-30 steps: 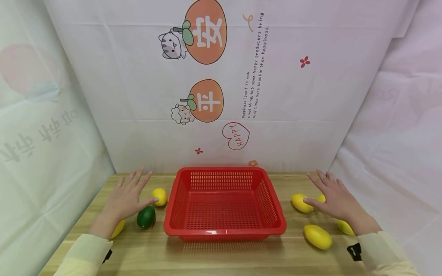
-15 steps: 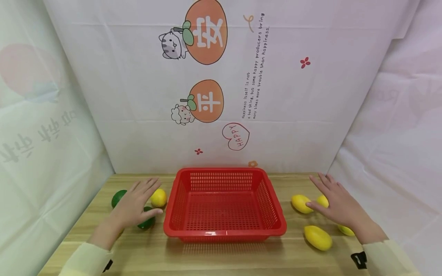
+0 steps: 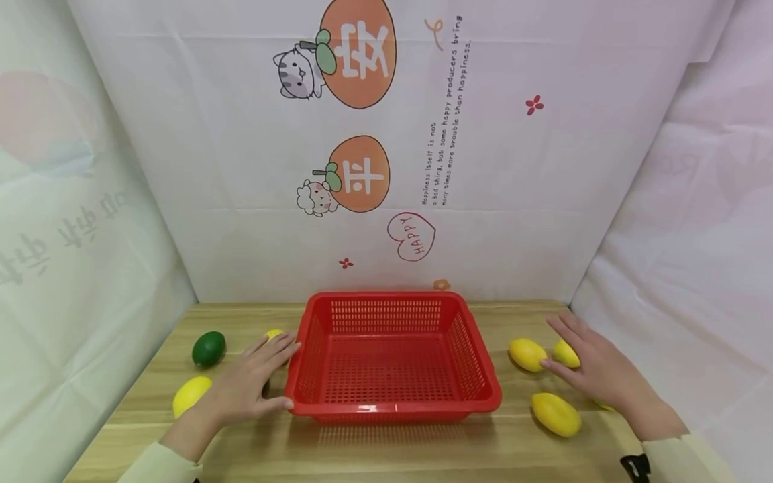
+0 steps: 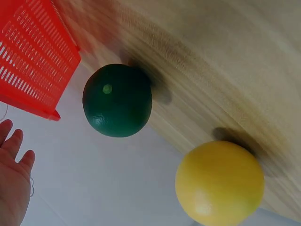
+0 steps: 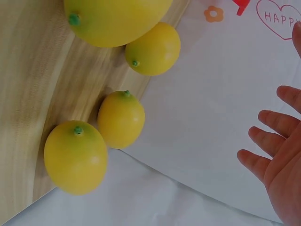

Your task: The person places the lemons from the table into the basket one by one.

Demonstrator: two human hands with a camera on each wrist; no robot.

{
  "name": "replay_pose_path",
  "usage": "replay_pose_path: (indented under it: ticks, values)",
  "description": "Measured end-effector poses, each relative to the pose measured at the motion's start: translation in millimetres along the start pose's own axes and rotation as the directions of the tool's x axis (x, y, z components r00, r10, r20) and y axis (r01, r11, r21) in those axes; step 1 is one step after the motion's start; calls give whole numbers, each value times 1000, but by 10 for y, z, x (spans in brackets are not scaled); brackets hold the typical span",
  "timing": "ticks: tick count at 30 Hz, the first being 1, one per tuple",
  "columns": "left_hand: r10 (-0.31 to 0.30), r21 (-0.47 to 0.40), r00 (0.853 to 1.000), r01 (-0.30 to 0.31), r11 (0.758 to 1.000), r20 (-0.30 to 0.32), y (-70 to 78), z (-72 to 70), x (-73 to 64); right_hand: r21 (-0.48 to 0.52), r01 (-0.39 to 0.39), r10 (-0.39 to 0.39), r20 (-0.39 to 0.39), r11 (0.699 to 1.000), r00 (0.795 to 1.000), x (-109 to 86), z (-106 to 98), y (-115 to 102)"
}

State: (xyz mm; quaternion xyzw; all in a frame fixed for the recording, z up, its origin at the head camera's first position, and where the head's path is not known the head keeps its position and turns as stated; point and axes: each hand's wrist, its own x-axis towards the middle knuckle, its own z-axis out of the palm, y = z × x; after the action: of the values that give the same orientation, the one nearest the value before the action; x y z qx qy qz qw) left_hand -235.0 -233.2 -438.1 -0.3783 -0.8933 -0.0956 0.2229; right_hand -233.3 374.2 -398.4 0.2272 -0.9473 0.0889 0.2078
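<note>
My left hand (image 3: 250,379) reaches to the left rim of a red plastic basket (image 3: 392,406), fingers straight and fingertips right at the rim. Its palm covers most of a dark green lime in the head view; the left wrist view shows a green lime (image 4: 117,100) beside the basket. Behind those fingers a yellow lemon (image 3: 274,333) peeks out. On the right, my right hand (image 3: 604,365) hovers with straight fingers over several lemons, thumb tip by one lemon (image 3: 527,355). Another lemon (image 3: 556,414) lies nearer me. Neither hand holds anything.
Left of my left hand lie a green lime (image 3: 209,349) and a lemon (image 3: 191,394). Everything stands on a wooden table (image 3: 423,456). White printed cloth (image 3: 513,201) hangs behind and along both sides.
My left hand has moved right and nearer me, up to the basket's rim, uncovering the lime and lemon at far left. My right hand has shifted slightly right and nearer me.
</note>
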Motion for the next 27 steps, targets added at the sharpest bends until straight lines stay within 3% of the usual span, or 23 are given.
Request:
replay_pose_path:
  ticks: [6, 18, 27]
  values:
    - [17, -27, 1000, -17, 999, 2, 9, 50, 2, 8, -30, 30, 1, 1000, 1000, -88, -3, -15]
    - [-12, -12, 1000, 12, 1000, 20, 17, 114, -30, 28, -121, 120, 43, 992, 992, -292, 22, -54]
    - [-12, -9, 1000, 12, 1000, 10, 19, 142, -35, 49, -103, 103, 1, 994, 995, -421, 122, -41]
